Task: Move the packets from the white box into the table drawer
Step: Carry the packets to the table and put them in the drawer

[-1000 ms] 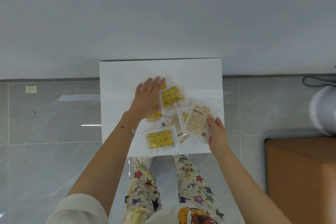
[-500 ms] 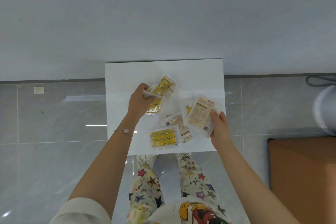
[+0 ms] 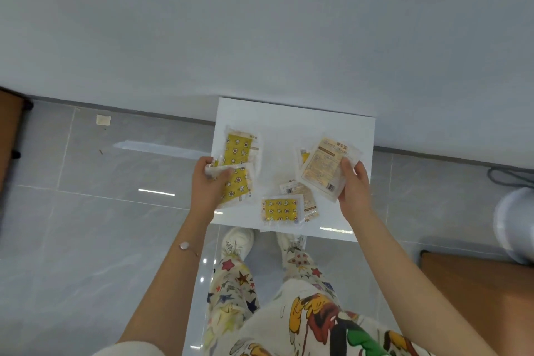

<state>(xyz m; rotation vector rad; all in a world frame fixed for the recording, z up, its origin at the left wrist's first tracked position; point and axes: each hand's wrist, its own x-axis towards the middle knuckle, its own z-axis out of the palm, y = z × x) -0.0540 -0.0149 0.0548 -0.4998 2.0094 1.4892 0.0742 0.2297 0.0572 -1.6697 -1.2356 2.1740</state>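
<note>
Left hand [image 3: 209, 185] pinches two yellow star-print packets [image 3: 238, 150] at their near ends, thumb on top. Right hand [image 3: 354, 188] grips a beige packet [image 3: 323, 170], with another partly hidden behind it. Both bundles are over the white top [image 3: 289, 121]. Lying loose near its front edge are one yellow packet [image 3: 280, 209] and, touching it, a beige-labelled packet [image 3: 300, 191]. The drawer is not in view, so no deposit can be confirmed – judged early, gathering stage. Surroundings: glossy grey floor tiles [image 3: 86, 211], pale wall [image 3: 260, 23], brown furniture [image 3: 476, 283] at right – cable [image 3: 508, 175] beyond
</note>
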